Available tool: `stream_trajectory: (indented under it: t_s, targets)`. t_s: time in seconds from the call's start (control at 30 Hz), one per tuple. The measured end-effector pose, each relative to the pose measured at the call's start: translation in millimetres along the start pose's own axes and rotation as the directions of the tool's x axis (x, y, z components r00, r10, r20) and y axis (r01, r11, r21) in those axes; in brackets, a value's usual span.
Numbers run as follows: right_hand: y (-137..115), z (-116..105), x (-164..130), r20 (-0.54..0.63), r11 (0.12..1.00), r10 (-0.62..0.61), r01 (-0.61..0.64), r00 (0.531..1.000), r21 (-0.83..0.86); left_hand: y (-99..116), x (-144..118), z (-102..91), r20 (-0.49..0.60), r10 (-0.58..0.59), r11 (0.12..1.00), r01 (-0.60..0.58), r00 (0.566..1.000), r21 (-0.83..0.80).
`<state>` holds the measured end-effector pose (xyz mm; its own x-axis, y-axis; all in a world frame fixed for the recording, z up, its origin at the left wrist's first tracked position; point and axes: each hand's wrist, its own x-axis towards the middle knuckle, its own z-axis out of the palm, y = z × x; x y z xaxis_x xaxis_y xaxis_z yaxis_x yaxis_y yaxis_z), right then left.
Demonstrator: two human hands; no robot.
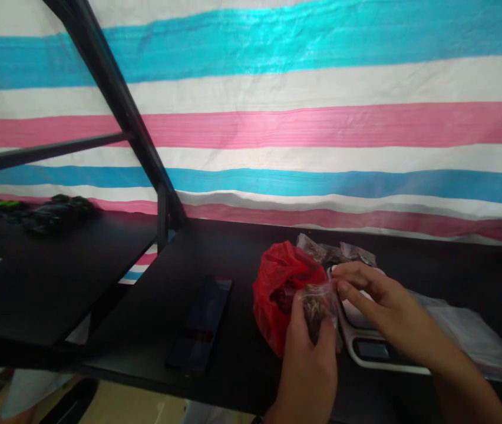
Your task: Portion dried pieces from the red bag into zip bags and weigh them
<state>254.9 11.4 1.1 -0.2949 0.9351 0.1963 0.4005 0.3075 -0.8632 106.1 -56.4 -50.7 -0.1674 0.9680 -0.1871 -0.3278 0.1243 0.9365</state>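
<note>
My left hand [310,359] grips a small clear zip bag [315,306] with brown dried bits inside, held upright between thumb and fingers. At the bag's top right corner, my right hand [372,294] has its thumb and fingertips drawn together on the edge. Just behind the left hand sits an open red plastic bag [273,277] with dark reddish contents. A white kitchen scale [352,347] with a small display lies partly beneath my right hand.
Several filled zip bags [317,250] lie behind the red bag. Flat clear bags [472,330] are stacked right of the scale. A dark phone [202,324] rests on the black table [145,330]. A black metal post [127,118] slants up at left before a striped sheet [321,129].
</note>
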Motion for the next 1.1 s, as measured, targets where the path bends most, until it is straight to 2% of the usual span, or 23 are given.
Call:
stream_trajectory:
  t_s: [0.1,0.2,0.3,0.43,0.53,0.6,0.7,0.8,0.9,1.1]
  targets:
    - [1,-8,-2,0.004,1.000,-0.012,0.012,1.000,0.025,0,0,-1.8,0.109,0.225,0.944,-0.244,0.968,0.220]
    - [1,-16,-5,-0.023,1.000,-0.017,0.018,1.000,0.009,1,4,-0.6,0.264,0.368,0.823,-0.444,0.892,0.355]
    - [3,-28,-10,-0.084,0.999,0.000,0.004,0.996,0.046,2,9,4.7,0.270,0.508,0.694,-0.574,0.818,0.435]
    - [17,-46,-13,-0.262,0.989,0.077,-0.040,0.962,0.142,2,15,14.2,0.227,0.608,0.576,-0.619,0.761,0.533]
    - [39,-58,-12,-0.285,0.974,0.197,-0.153,0.938,0.169,-2,20,20.9,0.212,0.642,0.526,-0.625,0.736,0.577]
    - [57,-63,-11,-0.323,0.965,0.258,-0.228,0.911,0.129,-6,23,25.0,0.202,0.653,0.506,-0.618,0.730,0.601]
    - [78,-67,-9,-0.417,0.961,0.220,-0.269,0.882,-0.062,-10,26,30.1,0.215,0.663,0.475,-0.625,0.717,0.620]
    - [87,-71,-11,-0.449,0.940,0.149,-0.267,0.881,-0.211,-11,28,32.0,0.247,0.685,0.442,-0.660,0.686,0.607]
    - [92,-79,-15,-0.483,0.931,0.135,-0.278,0.865,-0.238,-8,29,29.5,0.272,0.713,0.415,-0.701,0.646,0.580]
    - [105,-94,-21,-0.585,0.914,0.145,-0.334,0.798,-0.230,2,29,17.7,0.292,0.789,0.316,-0.764,0.541,0.562]
